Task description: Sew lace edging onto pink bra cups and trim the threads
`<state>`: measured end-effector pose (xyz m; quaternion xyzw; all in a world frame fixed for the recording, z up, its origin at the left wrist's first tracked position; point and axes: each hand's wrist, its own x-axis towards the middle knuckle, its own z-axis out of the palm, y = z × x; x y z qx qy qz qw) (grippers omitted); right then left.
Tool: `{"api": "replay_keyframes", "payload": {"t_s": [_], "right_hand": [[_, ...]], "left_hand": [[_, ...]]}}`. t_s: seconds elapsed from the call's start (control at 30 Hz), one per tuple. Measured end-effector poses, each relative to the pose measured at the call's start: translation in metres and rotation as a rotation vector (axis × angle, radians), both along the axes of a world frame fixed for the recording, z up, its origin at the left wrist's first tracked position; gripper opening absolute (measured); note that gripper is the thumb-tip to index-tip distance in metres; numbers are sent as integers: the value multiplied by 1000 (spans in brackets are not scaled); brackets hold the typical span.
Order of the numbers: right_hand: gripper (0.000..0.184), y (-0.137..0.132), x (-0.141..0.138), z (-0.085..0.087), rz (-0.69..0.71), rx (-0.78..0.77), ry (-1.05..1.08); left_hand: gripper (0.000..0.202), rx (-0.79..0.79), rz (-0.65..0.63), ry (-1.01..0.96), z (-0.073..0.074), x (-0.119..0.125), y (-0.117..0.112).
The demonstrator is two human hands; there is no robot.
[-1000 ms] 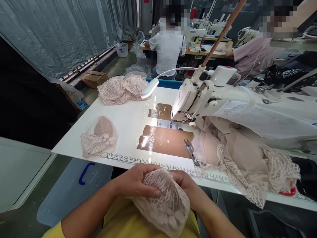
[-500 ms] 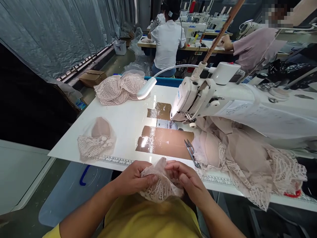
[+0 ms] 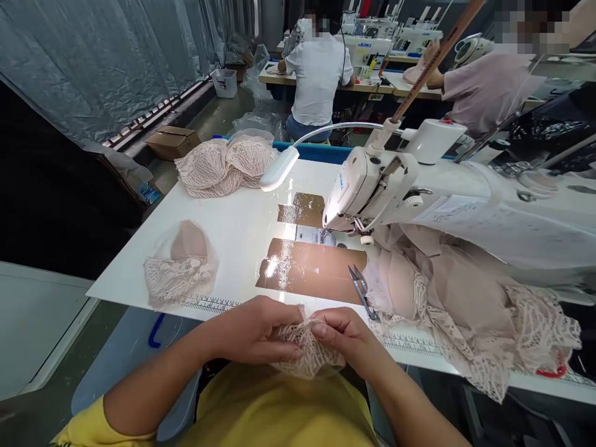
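Note:
My left hand and my right hand are both closed on a small piece of pale pink lace fabric, bunched between them just in front of the white table's near edge, above my yellow shirt. Thread snips lie on the table just beyond my right hand. A white sewing machine stands behind them, with a brown taped area under its needle.
A heap of lace and beige fabric lies at the right under the machine arm. One lace cup piece sits at the left, a lace pile at the far left corner. A gooseneck lamp hangs over the table. Two people sit at machines beyond.
The lace piece hung loose and rounded over my lap; both hands have gathered it into a tighter, smaller bunch and lifted it toward the table edge.

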<state>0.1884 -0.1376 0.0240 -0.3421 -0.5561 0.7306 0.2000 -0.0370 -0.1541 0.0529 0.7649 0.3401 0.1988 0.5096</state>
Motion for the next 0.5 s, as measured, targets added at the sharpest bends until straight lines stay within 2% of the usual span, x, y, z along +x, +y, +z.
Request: {"api": "replay_keyframes", "payload": {"t_s": [0.07,0.13,0.17,0.27,0.3,0.37,0.4,0.5], "right_hand": [[41,0,2,-1,-31,-75,50],[39,-1,5,-2,-122,-133,108],[38,-1,6,-2,-190,-160,136],[35,1,8,2,-422,-193,200],[35,3,7,4,-478,-172,209],[34,7,1,8,-524,-54,200],[33,10,-3,10,-512,35,178],[28,13,-19,10,-404,244,73]], "left_hand": [[34,-167,-98,-57,0,-8,7],[45,-355,-69,-221,-7,-15,7],[47,-437,19,-369,-13,-18,5],[48,-662,410,-929,-31,-14,-11],[60,-742,475,-1055,-36,-8,-18],[80,-869,450,-1152,-41,8,-29],[81,-913,441,-1152,-41,17,-33],[55,-955,551,-1127,-38,44,-33]]}}
